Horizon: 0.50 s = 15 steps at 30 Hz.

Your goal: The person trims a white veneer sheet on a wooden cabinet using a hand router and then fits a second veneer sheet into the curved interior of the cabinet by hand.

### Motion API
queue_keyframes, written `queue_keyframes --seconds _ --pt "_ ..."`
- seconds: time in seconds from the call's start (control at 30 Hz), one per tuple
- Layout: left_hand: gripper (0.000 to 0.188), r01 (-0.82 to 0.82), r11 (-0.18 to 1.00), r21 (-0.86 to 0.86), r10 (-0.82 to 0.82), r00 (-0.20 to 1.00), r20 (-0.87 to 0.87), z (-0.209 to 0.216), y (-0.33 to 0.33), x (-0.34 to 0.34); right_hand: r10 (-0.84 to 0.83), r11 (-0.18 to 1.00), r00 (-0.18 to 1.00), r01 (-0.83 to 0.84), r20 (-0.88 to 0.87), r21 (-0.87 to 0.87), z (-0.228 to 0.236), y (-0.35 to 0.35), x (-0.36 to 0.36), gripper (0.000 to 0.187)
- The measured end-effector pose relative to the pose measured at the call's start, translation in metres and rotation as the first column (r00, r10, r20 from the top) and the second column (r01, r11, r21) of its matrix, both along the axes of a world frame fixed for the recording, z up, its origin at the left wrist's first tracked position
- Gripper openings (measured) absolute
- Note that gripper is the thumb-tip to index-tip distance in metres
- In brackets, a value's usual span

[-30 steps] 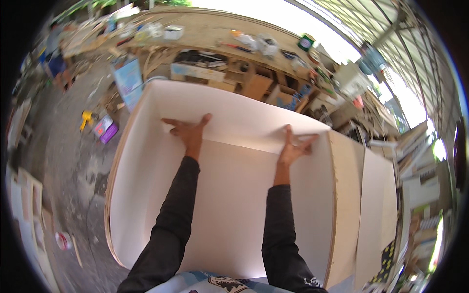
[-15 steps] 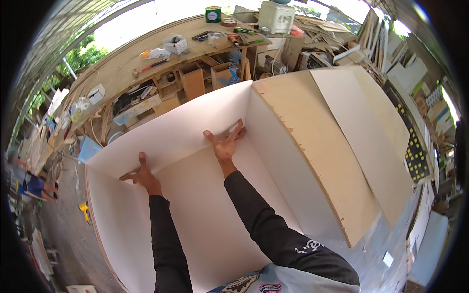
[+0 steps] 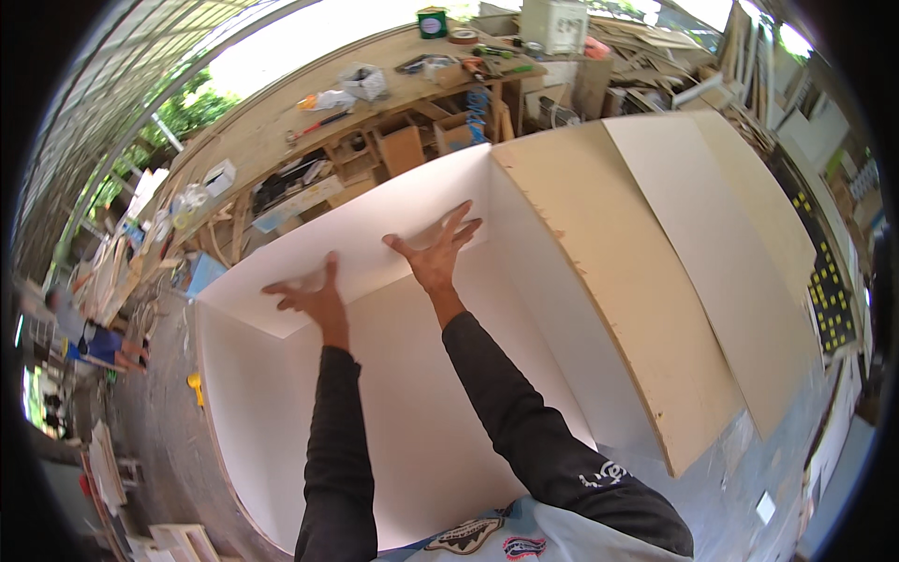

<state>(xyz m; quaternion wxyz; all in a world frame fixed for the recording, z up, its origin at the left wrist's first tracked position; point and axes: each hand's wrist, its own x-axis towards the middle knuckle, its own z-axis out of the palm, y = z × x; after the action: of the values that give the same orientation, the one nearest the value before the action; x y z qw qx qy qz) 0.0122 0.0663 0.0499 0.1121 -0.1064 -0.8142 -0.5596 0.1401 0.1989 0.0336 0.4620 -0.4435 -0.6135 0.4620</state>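
A large white-lined wooden box (image 3: 421, 403) lies open in front of me, its walls rising around both my forearms. My left hand (image 3: 318, 300) is at the far panel (image 3: 375, 239), fingers spread and holding nothing. Further right, my right hand (image 3: 435, 262) is spread on the same panel near the far right corner, also with nothing in it. Whether each palm presses on the panel or hovers just off it, I cannot tell. On the right, a plywood side (image 3: 599, 234) carries a loose pale sheet (image 3: 693, 253) lying over it.
Beyond the box stands a long wooden workbench (image 3: 272, 122) with a green can (image 3: 432, 22), a tape roll (image 3: 463, 36) and hand tools. Wood scraps (image 3: 646, 47) are heaped at the far right. A yellow tool (image 3: 196, 389) lies on the floor at left; another person (image 3: 94, 332) is farther off.
My left hand has shifted right and a little up along the far panel. My right hand stays near the corner, fingers spread wider. The whole view has swung slightly.
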Motion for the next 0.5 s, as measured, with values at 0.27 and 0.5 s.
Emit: queue_keyframes --seconds 0.27,0.5 --pt "0.155 0.009 1.000 0.028 -0.010 1.000 0.019 0.023 0.032 0.026 -0.026 0.994 0.987 0.010 0.158 0.107 0.044 -0.031 -0.029 0.162" --pt "0.167 -0.198 0.960 -0.199 0.181 0.978 -0.100 0.010 -0.011 -0.048 -0.081 0.995 0.992 0.075 0.099 0.062 0.066 -0.015 0.004 0.149"
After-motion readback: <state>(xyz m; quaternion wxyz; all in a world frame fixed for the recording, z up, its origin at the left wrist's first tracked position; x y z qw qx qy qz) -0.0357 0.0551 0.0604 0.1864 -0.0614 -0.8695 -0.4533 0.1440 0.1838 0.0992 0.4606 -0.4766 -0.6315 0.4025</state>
